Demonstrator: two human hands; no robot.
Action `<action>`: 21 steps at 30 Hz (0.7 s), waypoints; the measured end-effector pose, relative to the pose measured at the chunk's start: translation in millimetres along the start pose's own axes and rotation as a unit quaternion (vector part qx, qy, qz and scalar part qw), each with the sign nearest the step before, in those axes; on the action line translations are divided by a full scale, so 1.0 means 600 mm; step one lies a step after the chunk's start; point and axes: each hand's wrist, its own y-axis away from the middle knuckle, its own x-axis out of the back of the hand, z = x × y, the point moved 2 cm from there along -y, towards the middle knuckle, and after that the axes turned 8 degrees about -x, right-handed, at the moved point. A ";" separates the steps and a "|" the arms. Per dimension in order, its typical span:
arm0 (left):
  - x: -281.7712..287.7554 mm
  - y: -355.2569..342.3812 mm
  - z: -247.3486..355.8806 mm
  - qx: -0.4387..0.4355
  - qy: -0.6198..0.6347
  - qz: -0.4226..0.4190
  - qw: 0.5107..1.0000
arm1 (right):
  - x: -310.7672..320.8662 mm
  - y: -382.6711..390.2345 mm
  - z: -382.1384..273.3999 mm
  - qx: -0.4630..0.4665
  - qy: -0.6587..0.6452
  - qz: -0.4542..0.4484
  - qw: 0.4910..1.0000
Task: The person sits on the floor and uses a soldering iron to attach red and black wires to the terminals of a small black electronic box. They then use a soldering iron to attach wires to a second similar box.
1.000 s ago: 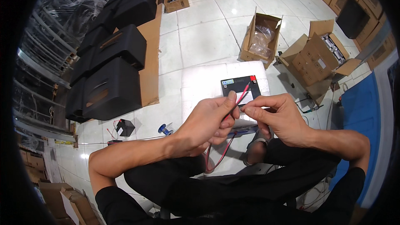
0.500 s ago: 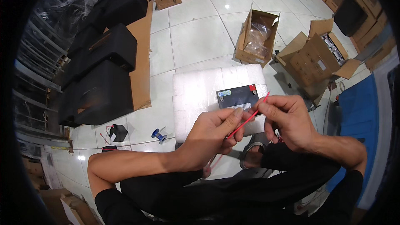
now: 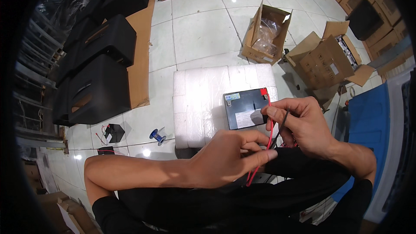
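My right hand pinches a red wire and a black wire between thumb and fingers. Lower down, my left hand closes its thumb and forefinger around the same wires, whose red part loops below the thumb. Just beyond the hands lies a dark rectangular battery with a red corner, two metal terminals and pale labels. The upper end of the red wire runs by its red corner; whether they touch I cannot tell. Under the battery is a white foam block.
A blue spool and a small black battery with red leads lie on the tiled floor at left. Large black cases line the left. Open cartons stand beyond the block. A blue panel is at right.
The red wire has swung from slanting to nearly upright, and a black wire now shows beside it. My left hand has turned and moved lower, uncovering more of the battery.
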 end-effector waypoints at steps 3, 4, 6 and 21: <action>-0.002 -0.003 -0.011 0.071 0.096 0.012 0.993 | 0.001 -0.004 -0.001 -0.023 0.009 0.022 0.999; -0.003 -0.004 -0.014 0.071 0.106 0.000 0.992 | 0.002 -0.005 -0.002 -0.023 0.007 0.030 0.999; -0.007 -0.002 -0.018 0.053 0.062 0.003 0.997 | 0.001 -0.001 -0.005 -0.020 0.013 0.039 0.999; -0.025 0.010 -0.013 0.098 0.216 0.036 0.971 | 0.017 0.047 -0.029 0.186 -0.024 0.066 0.980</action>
